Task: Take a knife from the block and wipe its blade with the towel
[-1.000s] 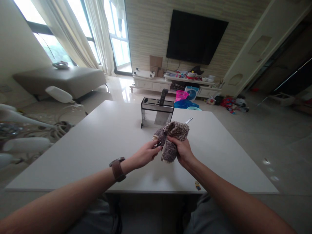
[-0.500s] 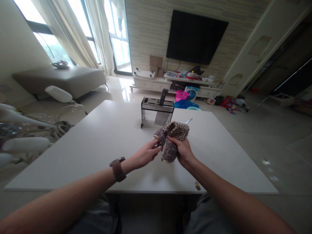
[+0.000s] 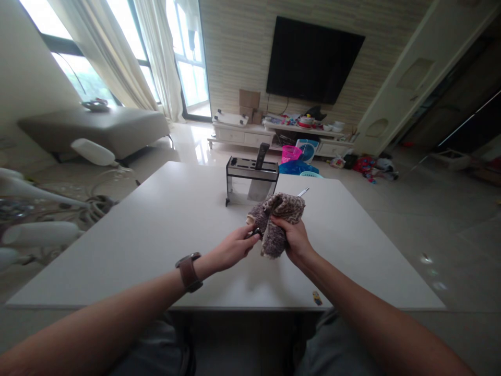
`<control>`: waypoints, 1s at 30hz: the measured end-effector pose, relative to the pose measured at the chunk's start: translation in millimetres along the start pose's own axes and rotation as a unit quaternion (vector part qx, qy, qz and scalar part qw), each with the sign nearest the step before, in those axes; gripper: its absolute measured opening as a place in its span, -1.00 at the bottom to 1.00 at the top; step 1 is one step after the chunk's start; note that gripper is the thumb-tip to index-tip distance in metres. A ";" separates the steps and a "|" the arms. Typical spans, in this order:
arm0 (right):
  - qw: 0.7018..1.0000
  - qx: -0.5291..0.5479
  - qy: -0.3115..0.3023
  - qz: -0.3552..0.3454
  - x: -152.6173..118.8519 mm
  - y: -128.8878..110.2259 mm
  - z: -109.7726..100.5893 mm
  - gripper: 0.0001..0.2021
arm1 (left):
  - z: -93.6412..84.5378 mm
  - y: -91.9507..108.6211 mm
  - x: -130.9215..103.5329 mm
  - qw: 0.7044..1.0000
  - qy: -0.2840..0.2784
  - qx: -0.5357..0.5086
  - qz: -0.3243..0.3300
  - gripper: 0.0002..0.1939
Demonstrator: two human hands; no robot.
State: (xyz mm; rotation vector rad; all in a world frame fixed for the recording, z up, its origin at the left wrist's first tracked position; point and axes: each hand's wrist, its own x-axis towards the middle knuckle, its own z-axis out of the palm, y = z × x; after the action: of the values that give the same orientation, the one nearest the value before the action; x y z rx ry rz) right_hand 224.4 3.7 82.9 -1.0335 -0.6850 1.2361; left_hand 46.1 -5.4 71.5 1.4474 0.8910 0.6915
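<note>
My left hand (image 3: 238, 244) is closed around the dark handle (image 3: 256, 232) of a slim metal blade, whose bright tip (image 3: 303, 191) sticks out past the far side of a cloth. Most of the blade is hidden, so its exact kind cannot be told. My right hand (image 3: 295, 237) grips the brown, fluffy patterned cloth (image 3: 287, 208), folded around the blade. Beyond the hands, a clear-sided knife block (image 3: 235, 175) with a dark frame stands upright on the white table. In it is a wide-bladed knife, its black handle (image 3: 262, 155) rising from the top.
The white table (image 3: 136, 250) spreads under my hands, with a small yellow sticker (image 3: 317, 298) near its front edge. White lamp shades (image 3: 43, 232) hang close on the left. Past the table stand a pink basket (image 3: 290, 153) and a low white cabinet (image 3: 230, 134).
The cloth and my right hand have shifted very slightly up and to the right. My left hand stays on the handle, and the knife block has not moved.
</note>
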 end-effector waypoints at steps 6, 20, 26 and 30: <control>1.000 0.005 0.018 -0.017 9.4 -5.0 -5.2 -0.56 | 1.8 6.6 -3.3 1.000 -0.004 -0.006 -0.014 -0.69; 0.992 0.061 0.085 -0.064 50.6 -38.4 -37.1 -0.57 | 1.7 12.5 -8.2 0.999 -0.021 0.034 -0.014 -0.68; 0.982 0.078 0.122 -0.119 59.9 -47.1 -47.3 -0.67 | 2.5 12.6 -9.9 0.999 -0.019 0.029 -0.018 -0.68; 0.986 0.083 0.098 -0.110 58.2 -49.3 -47.0 -0.67 | 3.0 10.6 -9.3 0.999 -0.022 -0.009 -0.023 -0.69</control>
State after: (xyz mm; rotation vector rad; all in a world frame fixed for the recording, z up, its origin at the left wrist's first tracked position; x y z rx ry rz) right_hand 299.9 47.9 102.1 -0.9007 -0.5188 0.9673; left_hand 45.1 -14.5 82.6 1.4173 0.8799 0.6306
